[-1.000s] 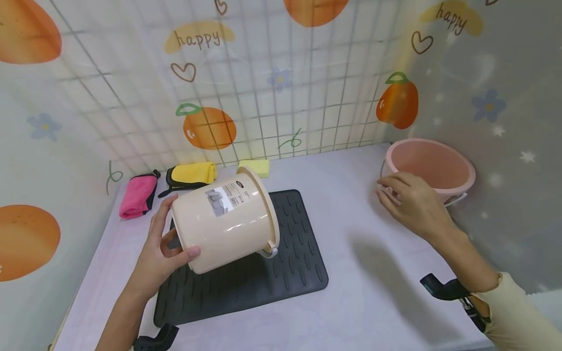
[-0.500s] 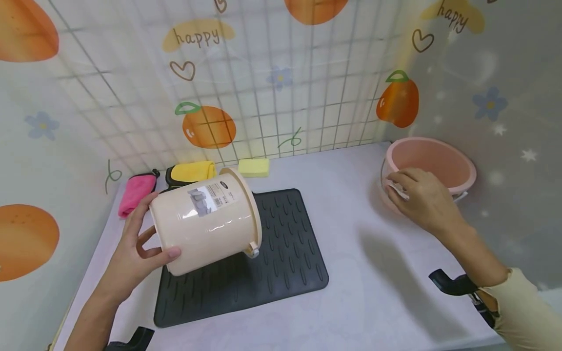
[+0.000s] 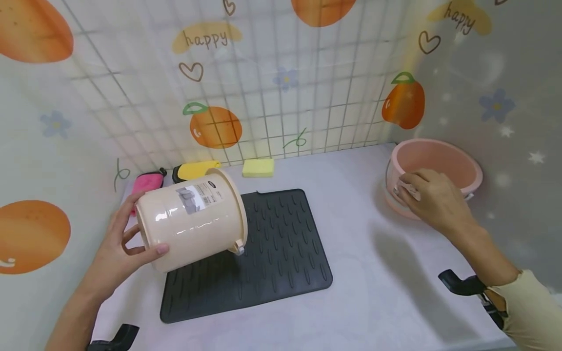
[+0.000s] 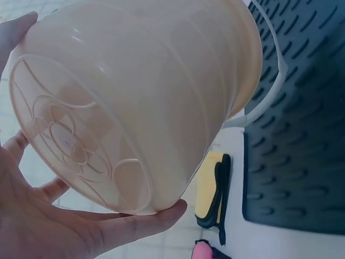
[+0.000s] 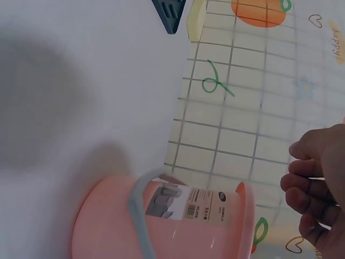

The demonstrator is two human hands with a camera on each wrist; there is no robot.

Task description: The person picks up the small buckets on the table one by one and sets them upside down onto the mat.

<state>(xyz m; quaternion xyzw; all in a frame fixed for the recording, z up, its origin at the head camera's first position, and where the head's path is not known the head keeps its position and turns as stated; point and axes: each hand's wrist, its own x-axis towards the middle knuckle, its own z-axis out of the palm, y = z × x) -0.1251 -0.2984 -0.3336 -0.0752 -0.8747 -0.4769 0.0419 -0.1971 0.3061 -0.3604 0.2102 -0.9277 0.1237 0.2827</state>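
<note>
My left hand [image 3: 115,248] grips a cream bucket [image 3: 197,234] around its base, thumb below and fingers spread behind. The bucket is tipped on its side above a dark mat [image 3: 281,234], its rim to the right. In the left wrist view the embossed bottom of the cream bucket [image 4: 70,135] faces my left hand [image 4: 64,221]. A pink bucket [image 3: 439,161] stands upright at the right. In front of its wall hangs my right hand [image 3: 434,200], fingers loosely curled. The right wrist view shows my right hand [image 5: 318,183] empty, apart from the pink bucket [image 5: 205,237].
Along the back of the table lie a pink cloth bundle [image 3: 148,181], a yellow cloth bundle [image 3: 197,170] with black trim and a light yellow sponge [image 3: 258,167]. Behind them is a grid wall under a printed sheet.
My left hand has moved left with the cream bucket, which uncovers more of the mat. My right hand has shifted slightly right, along the front of the pink bucket.
</note>
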